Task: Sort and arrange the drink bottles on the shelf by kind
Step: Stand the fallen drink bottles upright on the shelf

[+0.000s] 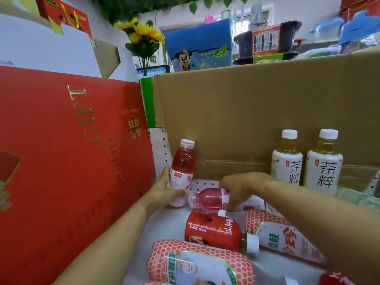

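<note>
Left hand (164, 189) grips upright pink bottle (182, 169); right hand (240, 188) grasps lying pink bottle (205, 199). Advice: stand it beside its match.

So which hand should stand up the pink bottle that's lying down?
Probably the right hand: it grips the lying pink bottle, while the left hand is busy holding the upright pink bottle.

Upright pink bottle (182, 163) beside lying pink bottle (205, 199)
</note>
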`<state>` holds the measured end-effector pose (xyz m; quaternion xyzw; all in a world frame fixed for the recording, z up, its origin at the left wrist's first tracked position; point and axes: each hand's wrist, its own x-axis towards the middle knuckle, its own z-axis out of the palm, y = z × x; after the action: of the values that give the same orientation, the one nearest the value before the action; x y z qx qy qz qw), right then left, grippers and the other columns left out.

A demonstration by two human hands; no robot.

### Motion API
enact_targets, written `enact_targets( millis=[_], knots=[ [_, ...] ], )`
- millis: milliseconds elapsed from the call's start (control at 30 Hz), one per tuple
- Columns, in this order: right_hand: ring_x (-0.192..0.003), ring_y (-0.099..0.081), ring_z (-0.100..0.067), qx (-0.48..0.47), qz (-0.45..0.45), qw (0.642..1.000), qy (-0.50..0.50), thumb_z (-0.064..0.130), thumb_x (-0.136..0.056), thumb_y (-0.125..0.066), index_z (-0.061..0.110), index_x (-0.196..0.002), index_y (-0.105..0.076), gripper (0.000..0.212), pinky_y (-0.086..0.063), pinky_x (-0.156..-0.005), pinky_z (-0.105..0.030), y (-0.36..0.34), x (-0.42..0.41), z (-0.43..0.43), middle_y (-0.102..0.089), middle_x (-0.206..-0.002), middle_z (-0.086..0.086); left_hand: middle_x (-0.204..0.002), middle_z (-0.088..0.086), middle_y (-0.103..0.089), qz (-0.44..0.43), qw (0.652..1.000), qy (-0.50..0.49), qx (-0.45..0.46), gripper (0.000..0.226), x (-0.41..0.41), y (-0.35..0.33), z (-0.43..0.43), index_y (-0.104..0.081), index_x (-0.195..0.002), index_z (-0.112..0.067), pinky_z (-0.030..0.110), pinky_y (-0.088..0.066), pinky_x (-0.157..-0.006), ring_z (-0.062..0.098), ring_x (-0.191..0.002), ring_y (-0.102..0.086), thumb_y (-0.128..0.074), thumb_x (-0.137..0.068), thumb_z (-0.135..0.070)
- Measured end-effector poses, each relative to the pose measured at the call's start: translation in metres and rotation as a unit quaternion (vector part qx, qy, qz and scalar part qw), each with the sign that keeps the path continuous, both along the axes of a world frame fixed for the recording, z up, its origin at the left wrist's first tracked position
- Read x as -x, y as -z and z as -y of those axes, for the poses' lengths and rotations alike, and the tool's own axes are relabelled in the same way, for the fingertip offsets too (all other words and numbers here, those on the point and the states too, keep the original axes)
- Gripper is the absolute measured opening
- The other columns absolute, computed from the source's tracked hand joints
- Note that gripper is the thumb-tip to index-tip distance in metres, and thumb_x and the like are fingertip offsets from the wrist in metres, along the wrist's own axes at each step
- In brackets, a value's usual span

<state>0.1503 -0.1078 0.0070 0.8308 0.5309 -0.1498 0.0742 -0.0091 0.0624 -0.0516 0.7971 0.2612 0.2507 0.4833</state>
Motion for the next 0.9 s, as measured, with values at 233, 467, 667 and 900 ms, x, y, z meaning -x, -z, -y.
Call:
enact_targets(
  millis=[233,467,667,900],
  knots=[
    [-0.098,-0.063,-0.012,-0.123,-0.129,0.984,-0.006,0.034,-0.074,-0.084,0.029,-0.119,-0.055,0.054,-0.054,-0.088,-0.029,-0.001,-0.018,0.012,-0.064,-0.111,0.006,-0.124,0.001,-0.064,0.015,0.998,-0.002,0.058,0.078,0.002,0.005,-0.007,-0.043,-0.126,-0.034,0.052,-0.049,-0.103,0.023,-0.117,-0.061,-0.088,-0.069,-0.004],
    [-0.101,-0.065,-0.014,-0.380,-0.277,0.879,0.072,0.029,-0.071,-0.087,0.025,-0.123,-0.051,0.063,-0.052,-0.092,-0.036,0.008,-0.016,0.002,-0.066,-0.111,0.003,-0.124,0.001,-0.062,-0.003,0.998,-0.008,0.057,0.087,-0.008,0.005,-0.006,-0.038,-0.136,-0.028,0.052,-0.051,-0.101,0.024,-0.117,-0.060,-0.089,-0.069,-0.008],
    [-0.110,-0.059,-0.017,-0.411,-0.339,0.838,0.120,0.020,-0.075,-0.084,0.020,-0.131,-0.045,0.068,-0.048,-0.095,-0.036,0.025,0.000,-0.012,-0.061,-0.120,0.001,-0.124,0.000,-0.061,-0.008,0.998,-0.024,0.053,0.084,-0.011,0.004,0.001,-0.038,-0.139,-0.024,0.046,-0.051,-0.101,0.023,-0.116,-0.059,-0.086,-0.072,-0.006],
    [-0.104,-0.059,-0.015,-0.363,-0.329,0.867,0.087,0.011,-0.087,-0.073,0.025,-0.111,-0.051,0.035,-0.044,-0.092,-0.032,0.009,0.023,0.001,-0.060,-0.103,0.006,-0.141,0.006,-0.052,-0.064,0.996,-0.038,0.039,0.089,-0.006,-0.007,0.016,-0.029,-0.148,-0.020,0.050,-0.045,-0.108,0.027,-0.128,-0.052,-0.084,-0.078,-0.013]
  ],
)
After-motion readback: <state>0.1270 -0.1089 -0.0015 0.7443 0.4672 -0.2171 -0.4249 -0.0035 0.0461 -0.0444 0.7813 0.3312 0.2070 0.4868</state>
